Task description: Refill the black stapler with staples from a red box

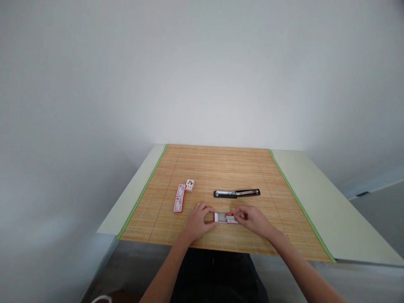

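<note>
Both hands pinch a small staple box (pixel 226 217) low over the near edge of the mat, the left hand (pixel 197 221) gripping its red-and-white end, the right hand (pixel 254 220) its other end, fingers curled close. It looks slid partly open, grey tray showing. Beyond, on the bamboo mat (pixel 221 168) over a pale table (pixel 331 210), lie a black stapler (pixel 236 193) and more staple boxes (pixel 182 196), against a white wall.

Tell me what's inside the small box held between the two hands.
The small box appears slid partly open between the left hand and right hand. A pale grey inner stretch shows, but it is too small to tell the contents. Fingers cover both ends.
</note>
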### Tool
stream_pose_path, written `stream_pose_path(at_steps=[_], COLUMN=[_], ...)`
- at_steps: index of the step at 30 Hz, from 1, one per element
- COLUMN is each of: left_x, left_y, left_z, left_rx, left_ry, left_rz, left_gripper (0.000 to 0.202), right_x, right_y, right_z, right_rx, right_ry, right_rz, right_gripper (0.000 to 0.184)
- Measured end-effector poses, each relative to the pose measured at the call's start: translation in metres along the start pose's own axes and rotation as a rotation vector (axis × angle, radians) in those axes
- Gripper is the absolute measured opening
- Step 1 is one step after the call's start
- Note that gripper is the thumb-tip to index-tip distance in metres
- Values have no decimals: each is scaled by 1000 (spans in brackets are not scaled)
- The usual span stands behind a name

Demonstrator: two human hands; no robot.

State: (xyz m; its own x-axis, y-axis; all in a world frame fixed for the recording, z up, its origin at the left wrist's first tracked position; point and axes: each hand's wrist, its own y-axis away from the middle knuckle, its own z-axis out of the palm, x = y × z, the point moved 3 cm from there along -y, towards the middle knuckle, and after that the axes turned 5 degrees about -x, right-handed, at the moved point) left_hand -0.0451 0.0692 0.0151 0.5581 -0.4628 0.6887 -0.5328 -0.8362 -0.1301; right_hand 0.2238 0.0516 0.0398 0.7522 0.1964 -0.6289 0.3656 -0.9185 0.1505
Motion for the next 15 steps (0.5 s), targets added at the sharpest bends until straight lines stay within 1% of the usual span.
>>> stream_pose_path(at_steps=[2, 5, 7, 8, 9, 11, 13, 15], left_x=[0, -2, -2, -2, -2, -1, 2, 5], left_y=[0, 1, 1, 1, 0, -2, -6, -11], left_z=[0, -1, -1, -1, 0, 1, 5, 9], left_rx=[-4, -18, -31, -37, -41, -41, -46, -62], left_ry=[-2, 2, 4, 2, -2, -19, -35, -34], left_rz=[-4, -3, -1, -2, -7, -19, -23, -18], left_gripper=[33, 37, 39, 38, 37, 34, 33, 35], right_x=[10, 19, 20, 19, 16, 9, 1, -6], right_y=[8, 18, 23, 24, 25, 24, 20, 15], right_z=[3, 3, 2, 2, 2, 4, 7, 11], right_rx=[30, 109, 113, 94, 74, 47, 47, 54], right_ry=[-22, -55, -66, -66, -64, -61, -66, -71], right_rz=[21, 46, 25, 4, -17, -45, -55, -65], right_gripper=[25, 29, 38, 41, 40, 30, 25, 25])
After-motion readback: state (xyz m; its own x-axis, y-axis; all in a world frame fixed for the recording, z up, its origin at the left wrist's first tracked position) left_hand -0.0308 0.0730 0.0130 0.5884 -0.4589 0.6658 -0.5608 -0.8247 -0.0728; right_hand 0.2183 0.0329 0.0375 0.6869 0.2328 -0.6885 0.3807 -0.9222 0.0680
